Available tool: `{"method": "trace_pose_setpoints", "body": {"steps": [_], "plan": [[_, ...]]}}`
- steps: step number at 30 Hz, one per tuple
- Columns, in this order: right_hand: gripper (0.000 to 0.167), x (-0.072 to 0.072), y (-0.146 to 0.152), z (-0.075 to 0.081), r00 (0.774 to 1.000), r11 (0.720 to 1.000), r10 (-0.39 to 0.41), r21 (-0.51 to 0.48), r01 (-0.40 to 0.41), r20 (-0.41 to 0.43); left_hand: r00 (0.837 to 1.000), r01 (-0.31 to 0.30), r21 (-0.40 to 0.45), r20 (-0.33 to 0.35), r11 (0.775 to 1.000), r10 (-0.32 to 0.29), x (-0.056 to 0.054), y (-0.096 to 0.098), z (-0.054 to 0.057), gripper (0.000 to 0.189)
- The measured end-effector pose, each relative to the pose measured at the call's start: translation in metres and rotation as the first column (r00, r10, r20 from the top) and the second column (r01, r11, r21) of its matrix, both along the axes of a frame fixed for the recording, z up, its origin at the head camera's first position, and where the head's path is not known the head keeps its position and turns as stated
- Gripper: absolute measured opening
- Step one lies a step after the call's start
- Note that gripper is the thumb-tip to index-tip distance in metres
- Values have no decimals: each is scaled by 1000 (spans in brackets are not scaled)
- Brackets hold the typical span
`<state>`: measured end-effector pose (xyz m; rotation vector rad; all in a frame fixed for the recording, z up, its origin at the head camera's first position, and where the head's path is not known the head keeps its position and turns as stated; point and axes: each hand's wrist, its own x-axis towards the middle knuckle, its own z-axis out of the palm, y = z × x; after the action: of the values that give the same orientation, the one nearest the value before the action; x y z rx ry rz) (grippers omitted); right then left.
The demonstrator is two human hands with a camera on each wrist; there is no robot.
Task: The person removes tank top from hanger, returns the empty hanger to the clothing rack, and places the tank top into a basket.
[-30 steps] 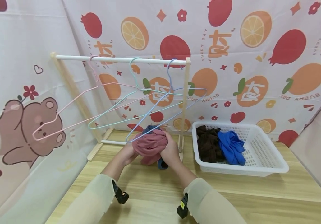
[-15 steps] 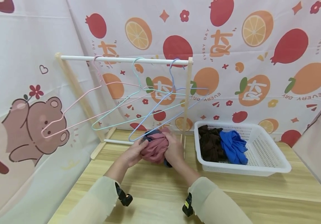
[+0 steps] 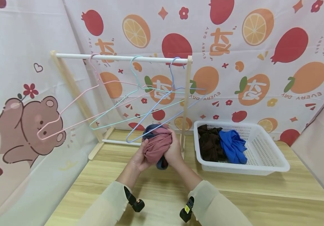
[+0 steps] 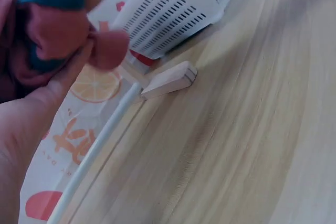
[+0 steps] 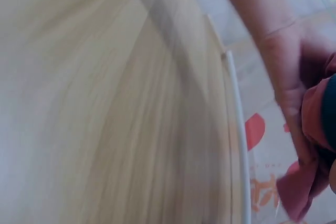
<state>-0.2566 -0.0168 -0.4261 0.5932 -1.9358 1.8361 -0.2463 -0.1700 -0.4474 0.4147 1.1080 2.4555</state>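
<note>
Both my hands hold a bunched pink garment with dark blue trim (image 3: 158, 147) above the table, in front of the rack. My left hand (image 3: 139, 160) grips its left side, thumb on the front of the cloth. On the other side, my right hand (image 3: 176, 150) grips it with the fingers partly hidden behind the folds. A loose blue-edged part hangs below. In the left wrist view the pink cloth (image 4: 58, 32) shows a teal-blue band; in the right wrist view only part of the garment (image 5: 313, 111) shows, at the right edge. The garment's type cannot be told.
A rack with a white rail (image 3: 116, 58) carries a pink hanger (image 3: 78, 97), a green hanger (image 3: 114, 108) and a blue hanger (image 3: 153, 110), whose lower corner reaches near the garment. To the right, a white basket (image 3: 272, 153) holds brown cloth (image 3: 211, 144) and blue cloth (image 3: 233, 146).
My hands have turned and regathered the pink garment, and the left hand has shifted right and under it. The head view has swayed slightly; hangers and basket stay in place.
</note>
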Motion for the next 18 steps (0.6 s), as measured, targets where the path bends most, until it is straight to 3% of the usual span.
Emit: {"method": "trace_pose_setpoints", "body": {"steps": [2,5,8,10,13,15,18], "plan": [[57,2,3,-2,999,997,18,68,-20,38,995,-95,-18,-7,995,95,2,2,1,37],[82,8,11,-7,988,983,101,143,-118,117,971,-237,-60,-27,970,236,2,3,1,19],[103,14,20,-12,937,956,264,70,-286,230,947,-321,-78,-40,944,318,2,3,0,13],[105,18,24,-14,882,923,381,-58,-381,277,942,-334,-95,-39,938,332,1,3,-2,15],[94,22,29,-14,805,870,490,-247,-427,334,946,-323,-136,-58,937,318,2,3,-4,25],[86,23,31,-13,776,847,518,-344,-406,361,953,-301,-179,-98,937,287,2,5,-6,34],[81,25,34,-14,753,862,483,-391,-321,447,957,-264,-226,-181,938,227,2,7,-9,42]]}}
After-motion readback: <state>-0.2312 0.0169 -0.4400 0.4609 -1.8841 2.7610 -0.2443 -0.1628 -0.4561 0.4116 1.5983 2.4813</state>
